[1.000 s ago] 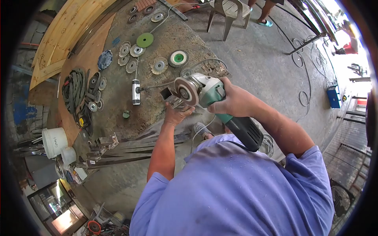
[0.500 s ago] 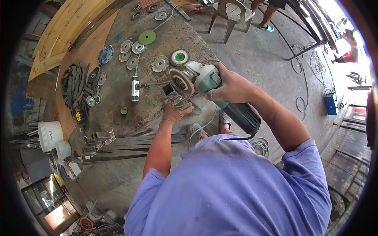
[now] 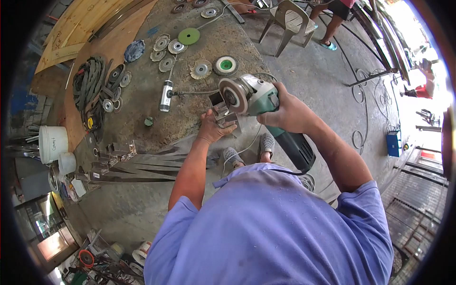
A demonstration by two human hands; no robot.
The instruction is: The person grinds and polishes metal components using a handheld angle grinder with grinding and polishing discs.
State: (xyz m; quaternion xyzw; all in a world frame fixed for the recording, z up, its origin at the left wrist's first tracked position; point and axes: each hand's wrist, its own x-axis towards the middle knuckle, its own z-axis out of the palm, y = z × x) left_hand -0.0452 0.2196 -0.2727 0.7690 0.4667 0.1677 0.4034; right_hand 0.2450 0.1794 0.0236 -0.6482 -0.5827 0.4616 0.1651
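At frame centre, our right hand (image 3: pixel 290 112) clamps a green-and-black angle grinder (image 3: pixel 264 100), its brown disc (image 3: pixel 232 96) partly hiding the shiny metal piece (image 3: pixel 230 117) our left hand (image 3: pixel 212 129) grips; a green-centred round wheel (image 3: pixel 225 65) lies just above.

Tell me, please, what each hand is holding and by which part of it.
The right hand grips the angle grinder around its body, just behind the head; the left hand holds a shiny metal piece by its near side.

grinder (image 3: pixel 271 107): matt plastic body | held piece (image 3: pixel 230 118): glossy metal | tabletop (image 3: pixel 178 121): rough | shirt (image 3: pixel 266 228): matt cloth
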